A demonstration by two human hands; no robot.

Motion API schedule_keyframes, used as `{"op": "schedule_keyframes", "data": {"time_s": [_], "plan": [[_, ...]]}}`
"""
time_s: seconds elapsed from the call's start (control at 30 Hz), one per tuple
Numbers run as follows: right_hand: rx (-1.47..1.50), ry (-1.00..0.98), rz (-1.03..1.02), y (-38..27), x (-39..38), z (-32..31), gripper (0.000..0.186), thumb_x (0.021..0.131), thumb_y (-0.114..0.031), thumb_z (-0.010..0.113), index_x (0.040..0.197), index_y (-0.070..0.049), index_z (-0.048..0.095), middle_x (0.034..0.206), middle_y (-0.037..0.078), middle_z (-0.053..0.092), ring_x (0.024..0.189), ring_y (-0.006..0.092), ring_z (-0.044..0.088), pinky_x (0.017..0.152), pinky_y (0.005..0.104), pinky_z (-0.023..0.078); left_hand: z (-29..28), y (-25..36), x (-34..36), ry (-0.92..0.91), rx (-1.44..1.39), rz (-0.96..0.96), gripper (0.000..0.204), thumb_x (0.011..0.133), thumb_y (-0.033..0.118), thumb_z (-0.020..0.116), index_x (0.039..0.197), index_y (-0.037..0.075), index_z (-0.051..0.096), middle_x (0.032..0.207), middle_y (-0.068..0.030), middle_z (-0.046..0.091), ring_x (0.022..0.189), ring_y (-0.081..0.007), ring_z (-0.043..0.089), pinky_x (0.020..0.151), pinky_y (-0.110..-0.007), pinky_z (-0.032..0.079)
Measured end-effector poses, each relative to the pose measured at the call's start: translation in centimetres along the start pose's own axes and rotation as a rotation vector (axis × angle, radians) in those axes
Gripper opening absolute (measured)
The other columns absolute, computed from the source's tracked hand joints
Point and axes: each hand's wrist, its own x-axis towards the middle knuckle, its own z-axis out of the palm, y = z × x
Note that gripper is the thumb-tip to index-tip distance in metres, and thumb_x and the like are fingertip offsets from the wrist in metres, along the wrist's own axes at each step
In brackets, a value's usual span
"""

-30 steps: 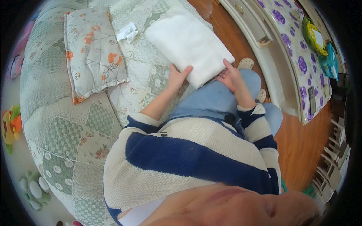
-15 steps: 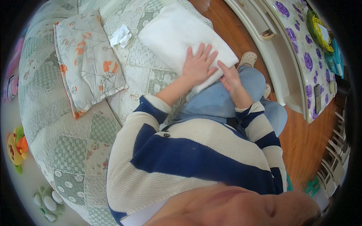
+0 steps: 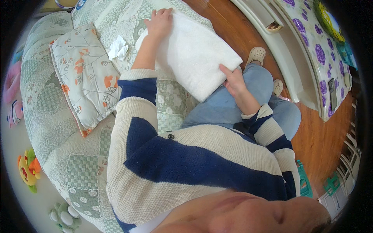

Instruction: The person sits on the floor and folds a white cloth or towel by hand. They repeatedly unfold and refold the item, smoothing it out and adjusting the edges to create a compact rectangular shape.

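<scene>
- The white towel (image 3: 198,54), a thick folded rectangle, lies mostly on the patchwork quilt (image 3: 171,103); its near right part rests over the person's blue jeans (image 3: 217,105).
- At the towel's far left corner is the left hand (image 3: 159,23), palm down, with the fingers spread over the edge; whether they grip the cloth or only press on it, I cannot tell.
- At the towel's near right edge the right hand (image 3: 234,80) pinches the cloth, thumb on top and the other fingers partly hidden below.
- Left of the towel, past the left forearm, sits a crumpled white wad (image 3: 118,48) of paper or tissue.
- Farther left of the towel, a pale pillow (image 3: 83,79) printed with orange flowers lies aslant on the quilt.
- Just right of the towel's right corner shows a pale clog (image 3: 256,55), above the wooden floor (image 3: 311,151).
- Well to the right of the towel stands a white cabinet (image 3: 285,68) with a purple-flowered cover (image 3: 319,52), on which a dark remote (image 3: 332,93) lies.
- Far to the towel's left, beyond the quilt, is a yellow and orange plush toy (image 3: 29,171).
</scene>
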Motion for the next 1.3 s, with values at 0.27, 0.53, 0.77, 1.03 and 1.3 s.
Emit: {"op": "schedule_keyframes", "data": {"time_s": [0.27, 0.53, 0.77, 1.03, 1.3], "plan": [[-0.007, -0.014, 0.086, 0.1, 0.5, -0.4, 0.045, 0.089, -0.013, 0.067, 0.128, 0.003, 0.050, 0.124, 0.013, 0.059, 0.110, 0.0248, 0.060, 0.091, 0.0382, 0.052, -2.3, -0.8, 2.3, 0.148, -0.032, 0.050, 0.023, 0.092, 0.021, 0.052, 0.108, 0.019, 0.067, 0.113, -0.0038, 0.063, 0.112, -0.0248, 0.055, 0.097, -0.059, 0.036], [-0.044, -0.032, 0.066, 0.0, 0.5, -0.5, 0.043, 0.090, -0.012, 0.066, 0.128, 0.003, 0.050, 0.123, 0.013, 0.059, 0.109, 0.0242, 0.060, 0.090, 0.0367, 0.051, 3.7, 1.6, 2.8, 0.115, 0.078, 0.056, 0.020, 0.087, 0.020, 0.057, 0.104, 0.020, 0.068, 0.105, -0.0048, 0.064, 0.106, -0.0249, 0.057, 0.092, -0.053, 0.039], [-0.036, -0.016, 0.080, 0.4, 0.6, -0.6, 0.042, 0.092, -0.012, 0.063, 0.128, 0.003, 0.050, 0.124, 0.014, 0.059, 0.108, 0.0241, 0.060, 0.089, 0.0371, 0.052, 0.2, 2.1, 1.2, 0.344, -0.206, 0.184, 0.042, 0.085, 0.026, 0.064, 0.126, 0.018, 0.057, 0.128, -0.0085, 0.056, 0.124, -0.0292, 0.048, 0.101, -0.055, 0.034], [-0.110, 0.027, 0.015, 1.7, 1.6, -1.2, 0.036, 0.089, -0.014, 0.066, 0.115, 0.008, 0.057, 0.105, 0.015, 0.065, 0.088, 0.0226, 0.063, 0.072, 0.0345, 0.051, 0.0, 1.4, -4.7, -0.025, 0.028, 0.101, 0.061, 0.090, 0.053, 0.054, 0.140, 0.019, 0.046, 0.149, -0.0149, 0.036, 0.139, -0.0320, 0.032, 0.106, -0.065, 0.024], [-0.277, 0.033, -0.078, 1.4, 1.0, -1.2, 0.038, 0.088, -0.017, 0.067, 0.113, 0.010, 0.057, 0.102, 0.013, 0.064, 0.087, 0.0208, 0.062, 0.069, 0.0324, 0.050, 2.3, 1.9, -1.6, -0.095, 0.023, 0.080, 0.068, 0.091, 0.061, 0.044, 0.144, 0.019, 0.040, 0.153, -0.0140, 0.031, 0.141, -0.0313, 0.029, 0.107, -0.063, 0.024]]}}
